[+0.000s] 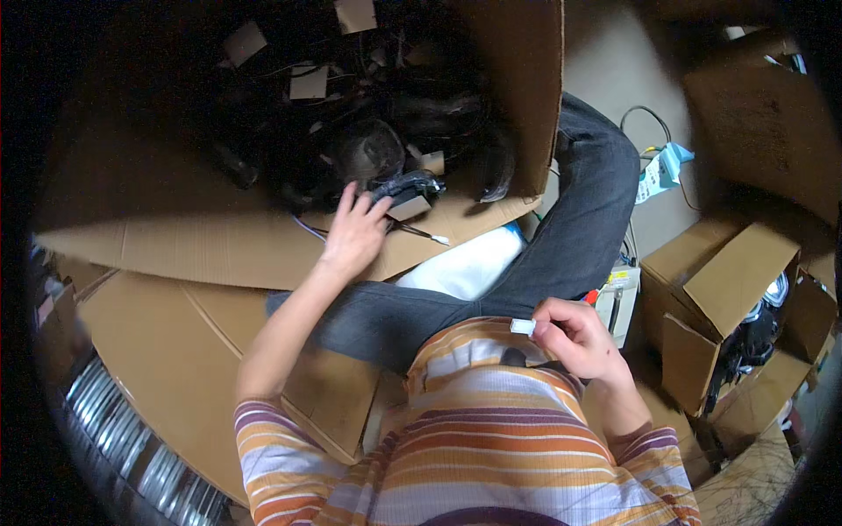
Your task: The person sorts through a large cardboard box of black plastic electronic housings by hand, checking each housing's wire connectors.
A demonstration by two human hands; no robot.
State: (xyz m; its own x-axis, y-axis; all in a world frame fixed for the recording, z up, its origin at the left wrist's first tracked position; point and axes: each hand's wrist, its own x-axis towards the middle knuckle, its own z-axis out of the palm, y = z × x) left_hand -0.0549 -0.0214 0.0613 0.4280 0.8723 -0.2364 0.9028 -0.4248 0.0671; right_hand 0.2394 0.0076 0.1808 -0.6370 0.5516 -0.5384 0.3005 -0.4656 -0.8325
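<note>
We see the left hand (353, 235), fingers spread, touching a black device (405, 188) inside the cardboard box (517, 96); right hand (574, 337), well outside it, pinches what appears a small white plug (523, 326).

A pale floor (614, 61) shows at the upper right of the frame. On it, at upper left and centre, stands a large open cardboard box (517, 96), its flap (219, 250) folded down toward the lower left. Flat cardboard sheets (167, 351) lie at the lower left. At the right sits a smaller open cardboard carton (728, 280), and near it, upper right, a light-blue device (671, 167) with a cable (645, 114).
</note>
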